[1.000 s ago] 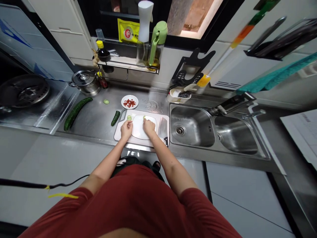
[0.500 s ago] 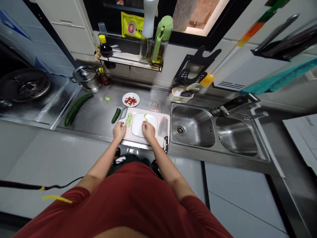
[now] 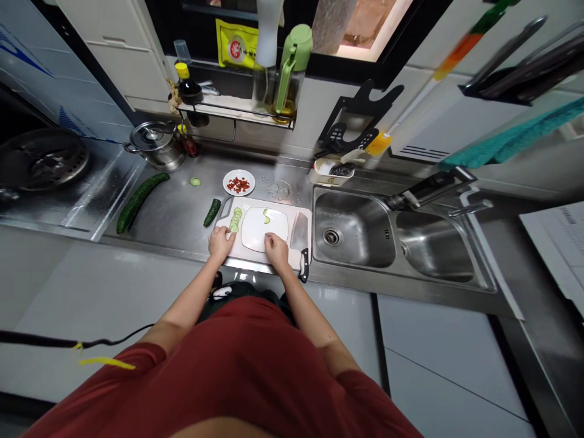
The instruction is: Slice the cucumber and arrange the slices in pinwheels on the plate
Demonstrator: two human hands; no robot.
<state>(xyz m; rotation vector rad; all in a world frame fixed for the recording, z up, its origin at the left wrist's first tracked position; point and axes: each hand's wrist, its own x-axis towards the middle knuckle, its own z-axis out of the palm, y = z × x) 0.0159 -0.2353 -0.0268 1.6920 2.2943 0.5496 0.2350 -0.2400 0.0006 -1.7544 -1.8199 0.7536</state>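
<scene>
Overlapping pale green cucumber slices (image 3: 236,219) lie in a row on the cutting board (image 3: 227,248). At the near end of that row is my left hand (image 3: 221,244), its thumb and fingers a little apart. A white square plate (image 3: 253,234) rests on the board, with a few curved cucumber pieces (image 3: 267,216) near its far edge. My right hand (image 3: 277,251) is over the plate's near right side with fingers curled together; whether anything is between them is hidden. Right of the plate lies a cleaver (image 3: 300,230) with a black handle.
A short cucumber piece (image 3: 212,213) lies left of the board, and a whole cucumber (image 3: 141,202) farther left. Behind the board stands a small plate (image 3: 250,190) of red pieces. A lidded pot (image 3: 157,146) stands at back left; a double sink (image 3: 353,243) is right.
My right hand has drawn back toward me from the pieces near the plate's far edge, leaving them in view. My left hand has stayed by the row of slices.
</scene>
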